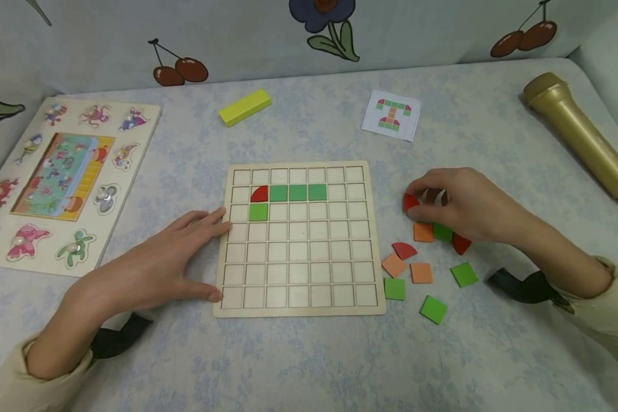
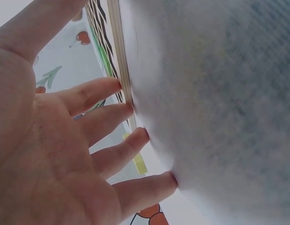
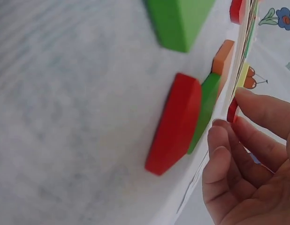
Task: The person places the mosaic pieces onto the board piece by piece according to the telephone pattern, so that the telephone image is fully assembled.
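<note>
A wooden grid board (image 1: 298, 274) lies on the cloth between the two hands. In its upper rows sit a red quarter-circle tile (image 1: 260, 194), a row of green square tiles (image 1: 297, 193) and a lighter green tile (image 1: 258, 212). My left hand (image 1: 159, 266), fingers spread and fairly straight, touches the board's left edge. To the right of the board, my right hand (image 1: 458, 203) pinches another red quarter-circle tile (image 3: 232, 111) between thumb and finger. Below that hand are an orange tile (image 1: 423, 232), a green tile (image 1: 442, 232) and a red tile (image 1: 461, 244), partly covered.
More loose tiles, including a red quarter-circle (image 1: 404, 250) and a green square (image 1: 434, 309), lie right of the board. A pattern card (image 1: 416, 114) and yellow block (image 1: 245, 107) lie behind it. An animal puzzle (image 1: 134, 200) stands left; a gold microphone (image 1: 582, 131) lies far right.
</note>
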Demonstrator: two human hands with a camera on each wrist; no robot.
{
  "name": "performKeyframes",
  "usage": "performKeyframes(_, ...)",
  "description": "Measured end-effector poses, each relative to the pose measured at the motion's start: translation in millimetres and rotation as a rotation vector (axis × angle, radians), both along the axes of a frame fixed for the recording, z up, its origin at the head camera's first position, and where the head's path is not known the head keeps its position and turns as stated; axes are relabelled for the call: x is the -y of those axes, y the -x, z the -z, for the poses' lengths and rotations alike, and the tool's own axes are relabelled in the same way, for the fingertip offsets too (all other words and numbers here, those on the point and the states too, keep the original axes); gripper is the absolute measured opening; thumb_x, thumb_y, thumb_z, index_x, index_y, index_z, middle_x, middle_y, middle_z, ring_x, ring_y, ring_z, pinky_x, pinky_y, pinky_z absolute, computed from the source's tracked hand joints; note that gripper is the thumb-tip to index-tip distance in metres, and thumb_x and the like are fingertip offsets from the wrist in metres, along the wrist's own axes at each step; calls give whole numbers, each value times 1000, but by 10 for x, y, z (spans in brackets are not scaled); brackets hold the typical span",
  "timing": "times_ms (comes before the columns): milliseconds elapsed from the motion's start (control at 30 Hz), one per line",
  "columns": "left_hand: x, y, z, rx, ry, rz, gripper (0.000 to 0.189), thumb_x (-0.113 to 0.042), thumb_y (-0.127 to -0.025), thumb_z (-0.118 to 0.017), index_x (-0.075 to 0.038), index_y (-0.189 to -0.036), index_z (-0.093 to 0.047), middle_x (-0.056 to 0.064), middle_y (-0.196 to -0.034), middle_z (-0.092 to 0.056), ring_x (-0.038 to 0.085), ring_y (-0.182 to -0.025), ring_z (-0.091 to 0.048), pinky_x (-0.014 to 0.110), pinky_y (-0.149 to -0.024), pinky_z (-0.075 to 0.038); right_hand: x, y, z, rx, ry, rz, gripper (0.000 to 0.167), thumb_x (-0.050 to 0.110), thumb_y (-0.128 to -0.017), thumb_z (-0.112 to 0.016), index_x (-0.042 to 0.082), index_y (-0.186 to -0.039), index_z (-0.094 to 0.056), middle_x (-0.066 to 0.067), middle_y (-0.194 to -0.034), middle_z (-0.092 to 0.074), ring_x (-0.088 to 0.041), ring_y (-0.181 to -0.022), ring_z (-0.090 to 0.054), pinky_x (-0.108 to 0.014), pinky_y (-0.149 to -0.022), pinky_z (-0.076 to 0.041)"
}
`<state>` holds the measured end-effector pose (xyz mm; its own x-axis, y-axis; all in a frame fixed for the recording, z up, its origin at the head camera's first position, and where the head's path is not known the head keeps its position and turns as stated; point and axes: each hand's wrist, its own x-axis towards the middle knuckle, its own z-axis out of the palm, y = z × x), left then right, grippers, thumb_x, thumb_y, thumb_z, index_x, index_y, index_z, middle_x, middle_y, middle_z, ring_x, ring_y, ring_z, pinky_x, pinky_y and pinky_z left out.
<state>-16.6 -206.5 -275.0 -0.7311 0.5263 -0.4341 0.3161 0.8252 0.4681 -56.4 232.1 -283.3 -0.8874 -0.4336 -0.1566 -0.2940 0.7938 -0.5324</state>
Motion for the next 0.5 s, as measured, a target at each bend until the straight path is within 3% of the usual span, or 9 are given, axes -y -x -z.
performKeyframes(333, 27, -11, -9, 3, -23, 16, 107, -54, -70, -84, -19, -156, -30, 1, -164, -13, 28, -148, -11, 55, -105, -32, 184, 21, -53, -76, 134, -26, 20, 8, -85, -77, 9, -105, -75, 4, -88, -67, -13, -78, -56, -21, -65, -45)
performKeyframes(500, 6, -17, 10, -4, -30, 24, 107, -56, -72, -82, -18, -156, -29, 3, -164, -13, 28, -147, -11, 54, -105, -33, 334, 61, -55, -74, 194, -39, 20, 10, -86, -77, 8, -106, -75, 3, -89, -67, -13, -77, -56, -21, -64, -45)
